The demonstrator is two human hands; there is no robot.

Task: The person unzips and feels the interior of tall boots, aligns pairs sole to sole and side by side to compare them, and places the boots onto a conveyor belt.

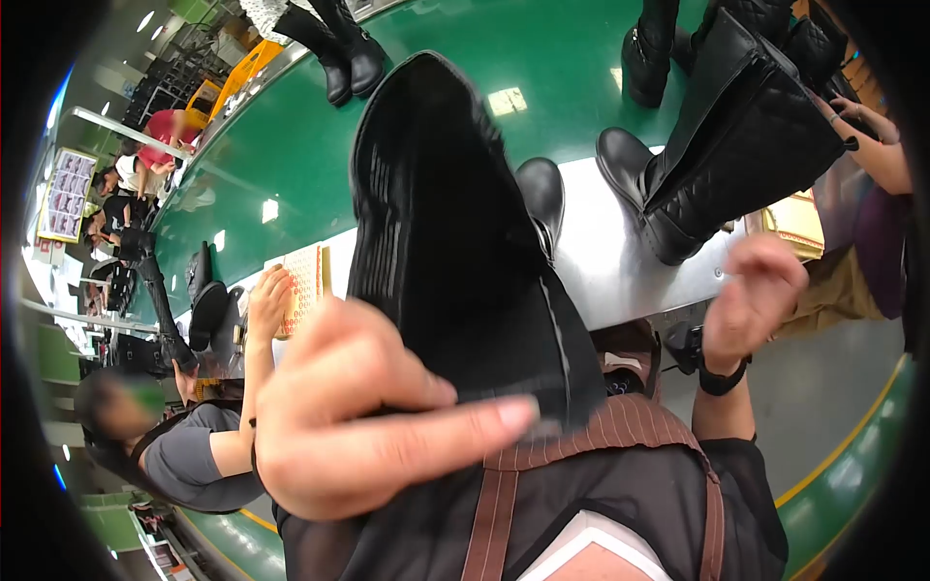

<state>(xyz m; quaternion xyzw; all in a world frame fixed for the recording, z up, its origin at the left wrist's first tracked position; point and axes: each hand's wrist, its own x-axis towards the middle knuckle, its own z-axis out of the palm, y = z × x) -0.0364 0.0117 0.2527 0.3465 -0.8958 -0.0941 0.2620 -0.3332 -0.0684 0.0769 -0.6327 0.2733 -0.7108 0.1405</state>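
Close to the camera, my left hand [358, 416] grips the edge of a tall black boot [441, 232], its thumb and forefinger against the upper. The boot's dark shaft fills the middle of the view, with ribbed folds along its left side. My right hand [751, 300], with a black band at the wrist, is raised at the right with loosely curled fingers and nothing visible in them. Past it, a quilted black boot [731, 155] stands on a pale metal strip [601, 281]. A rounded black toe [542, 194] shows behind the held boot; whether it belongs to that boot, I cannot tell.
A green table [300, 165] extends ahead, with more black boots [354, 58] at its far edge. Label sheets [303, 281] lie left, beside a co-worker's hand [268, 300]. Another stack of labels [796, 225] is at right, near another person's arms [877, 155].
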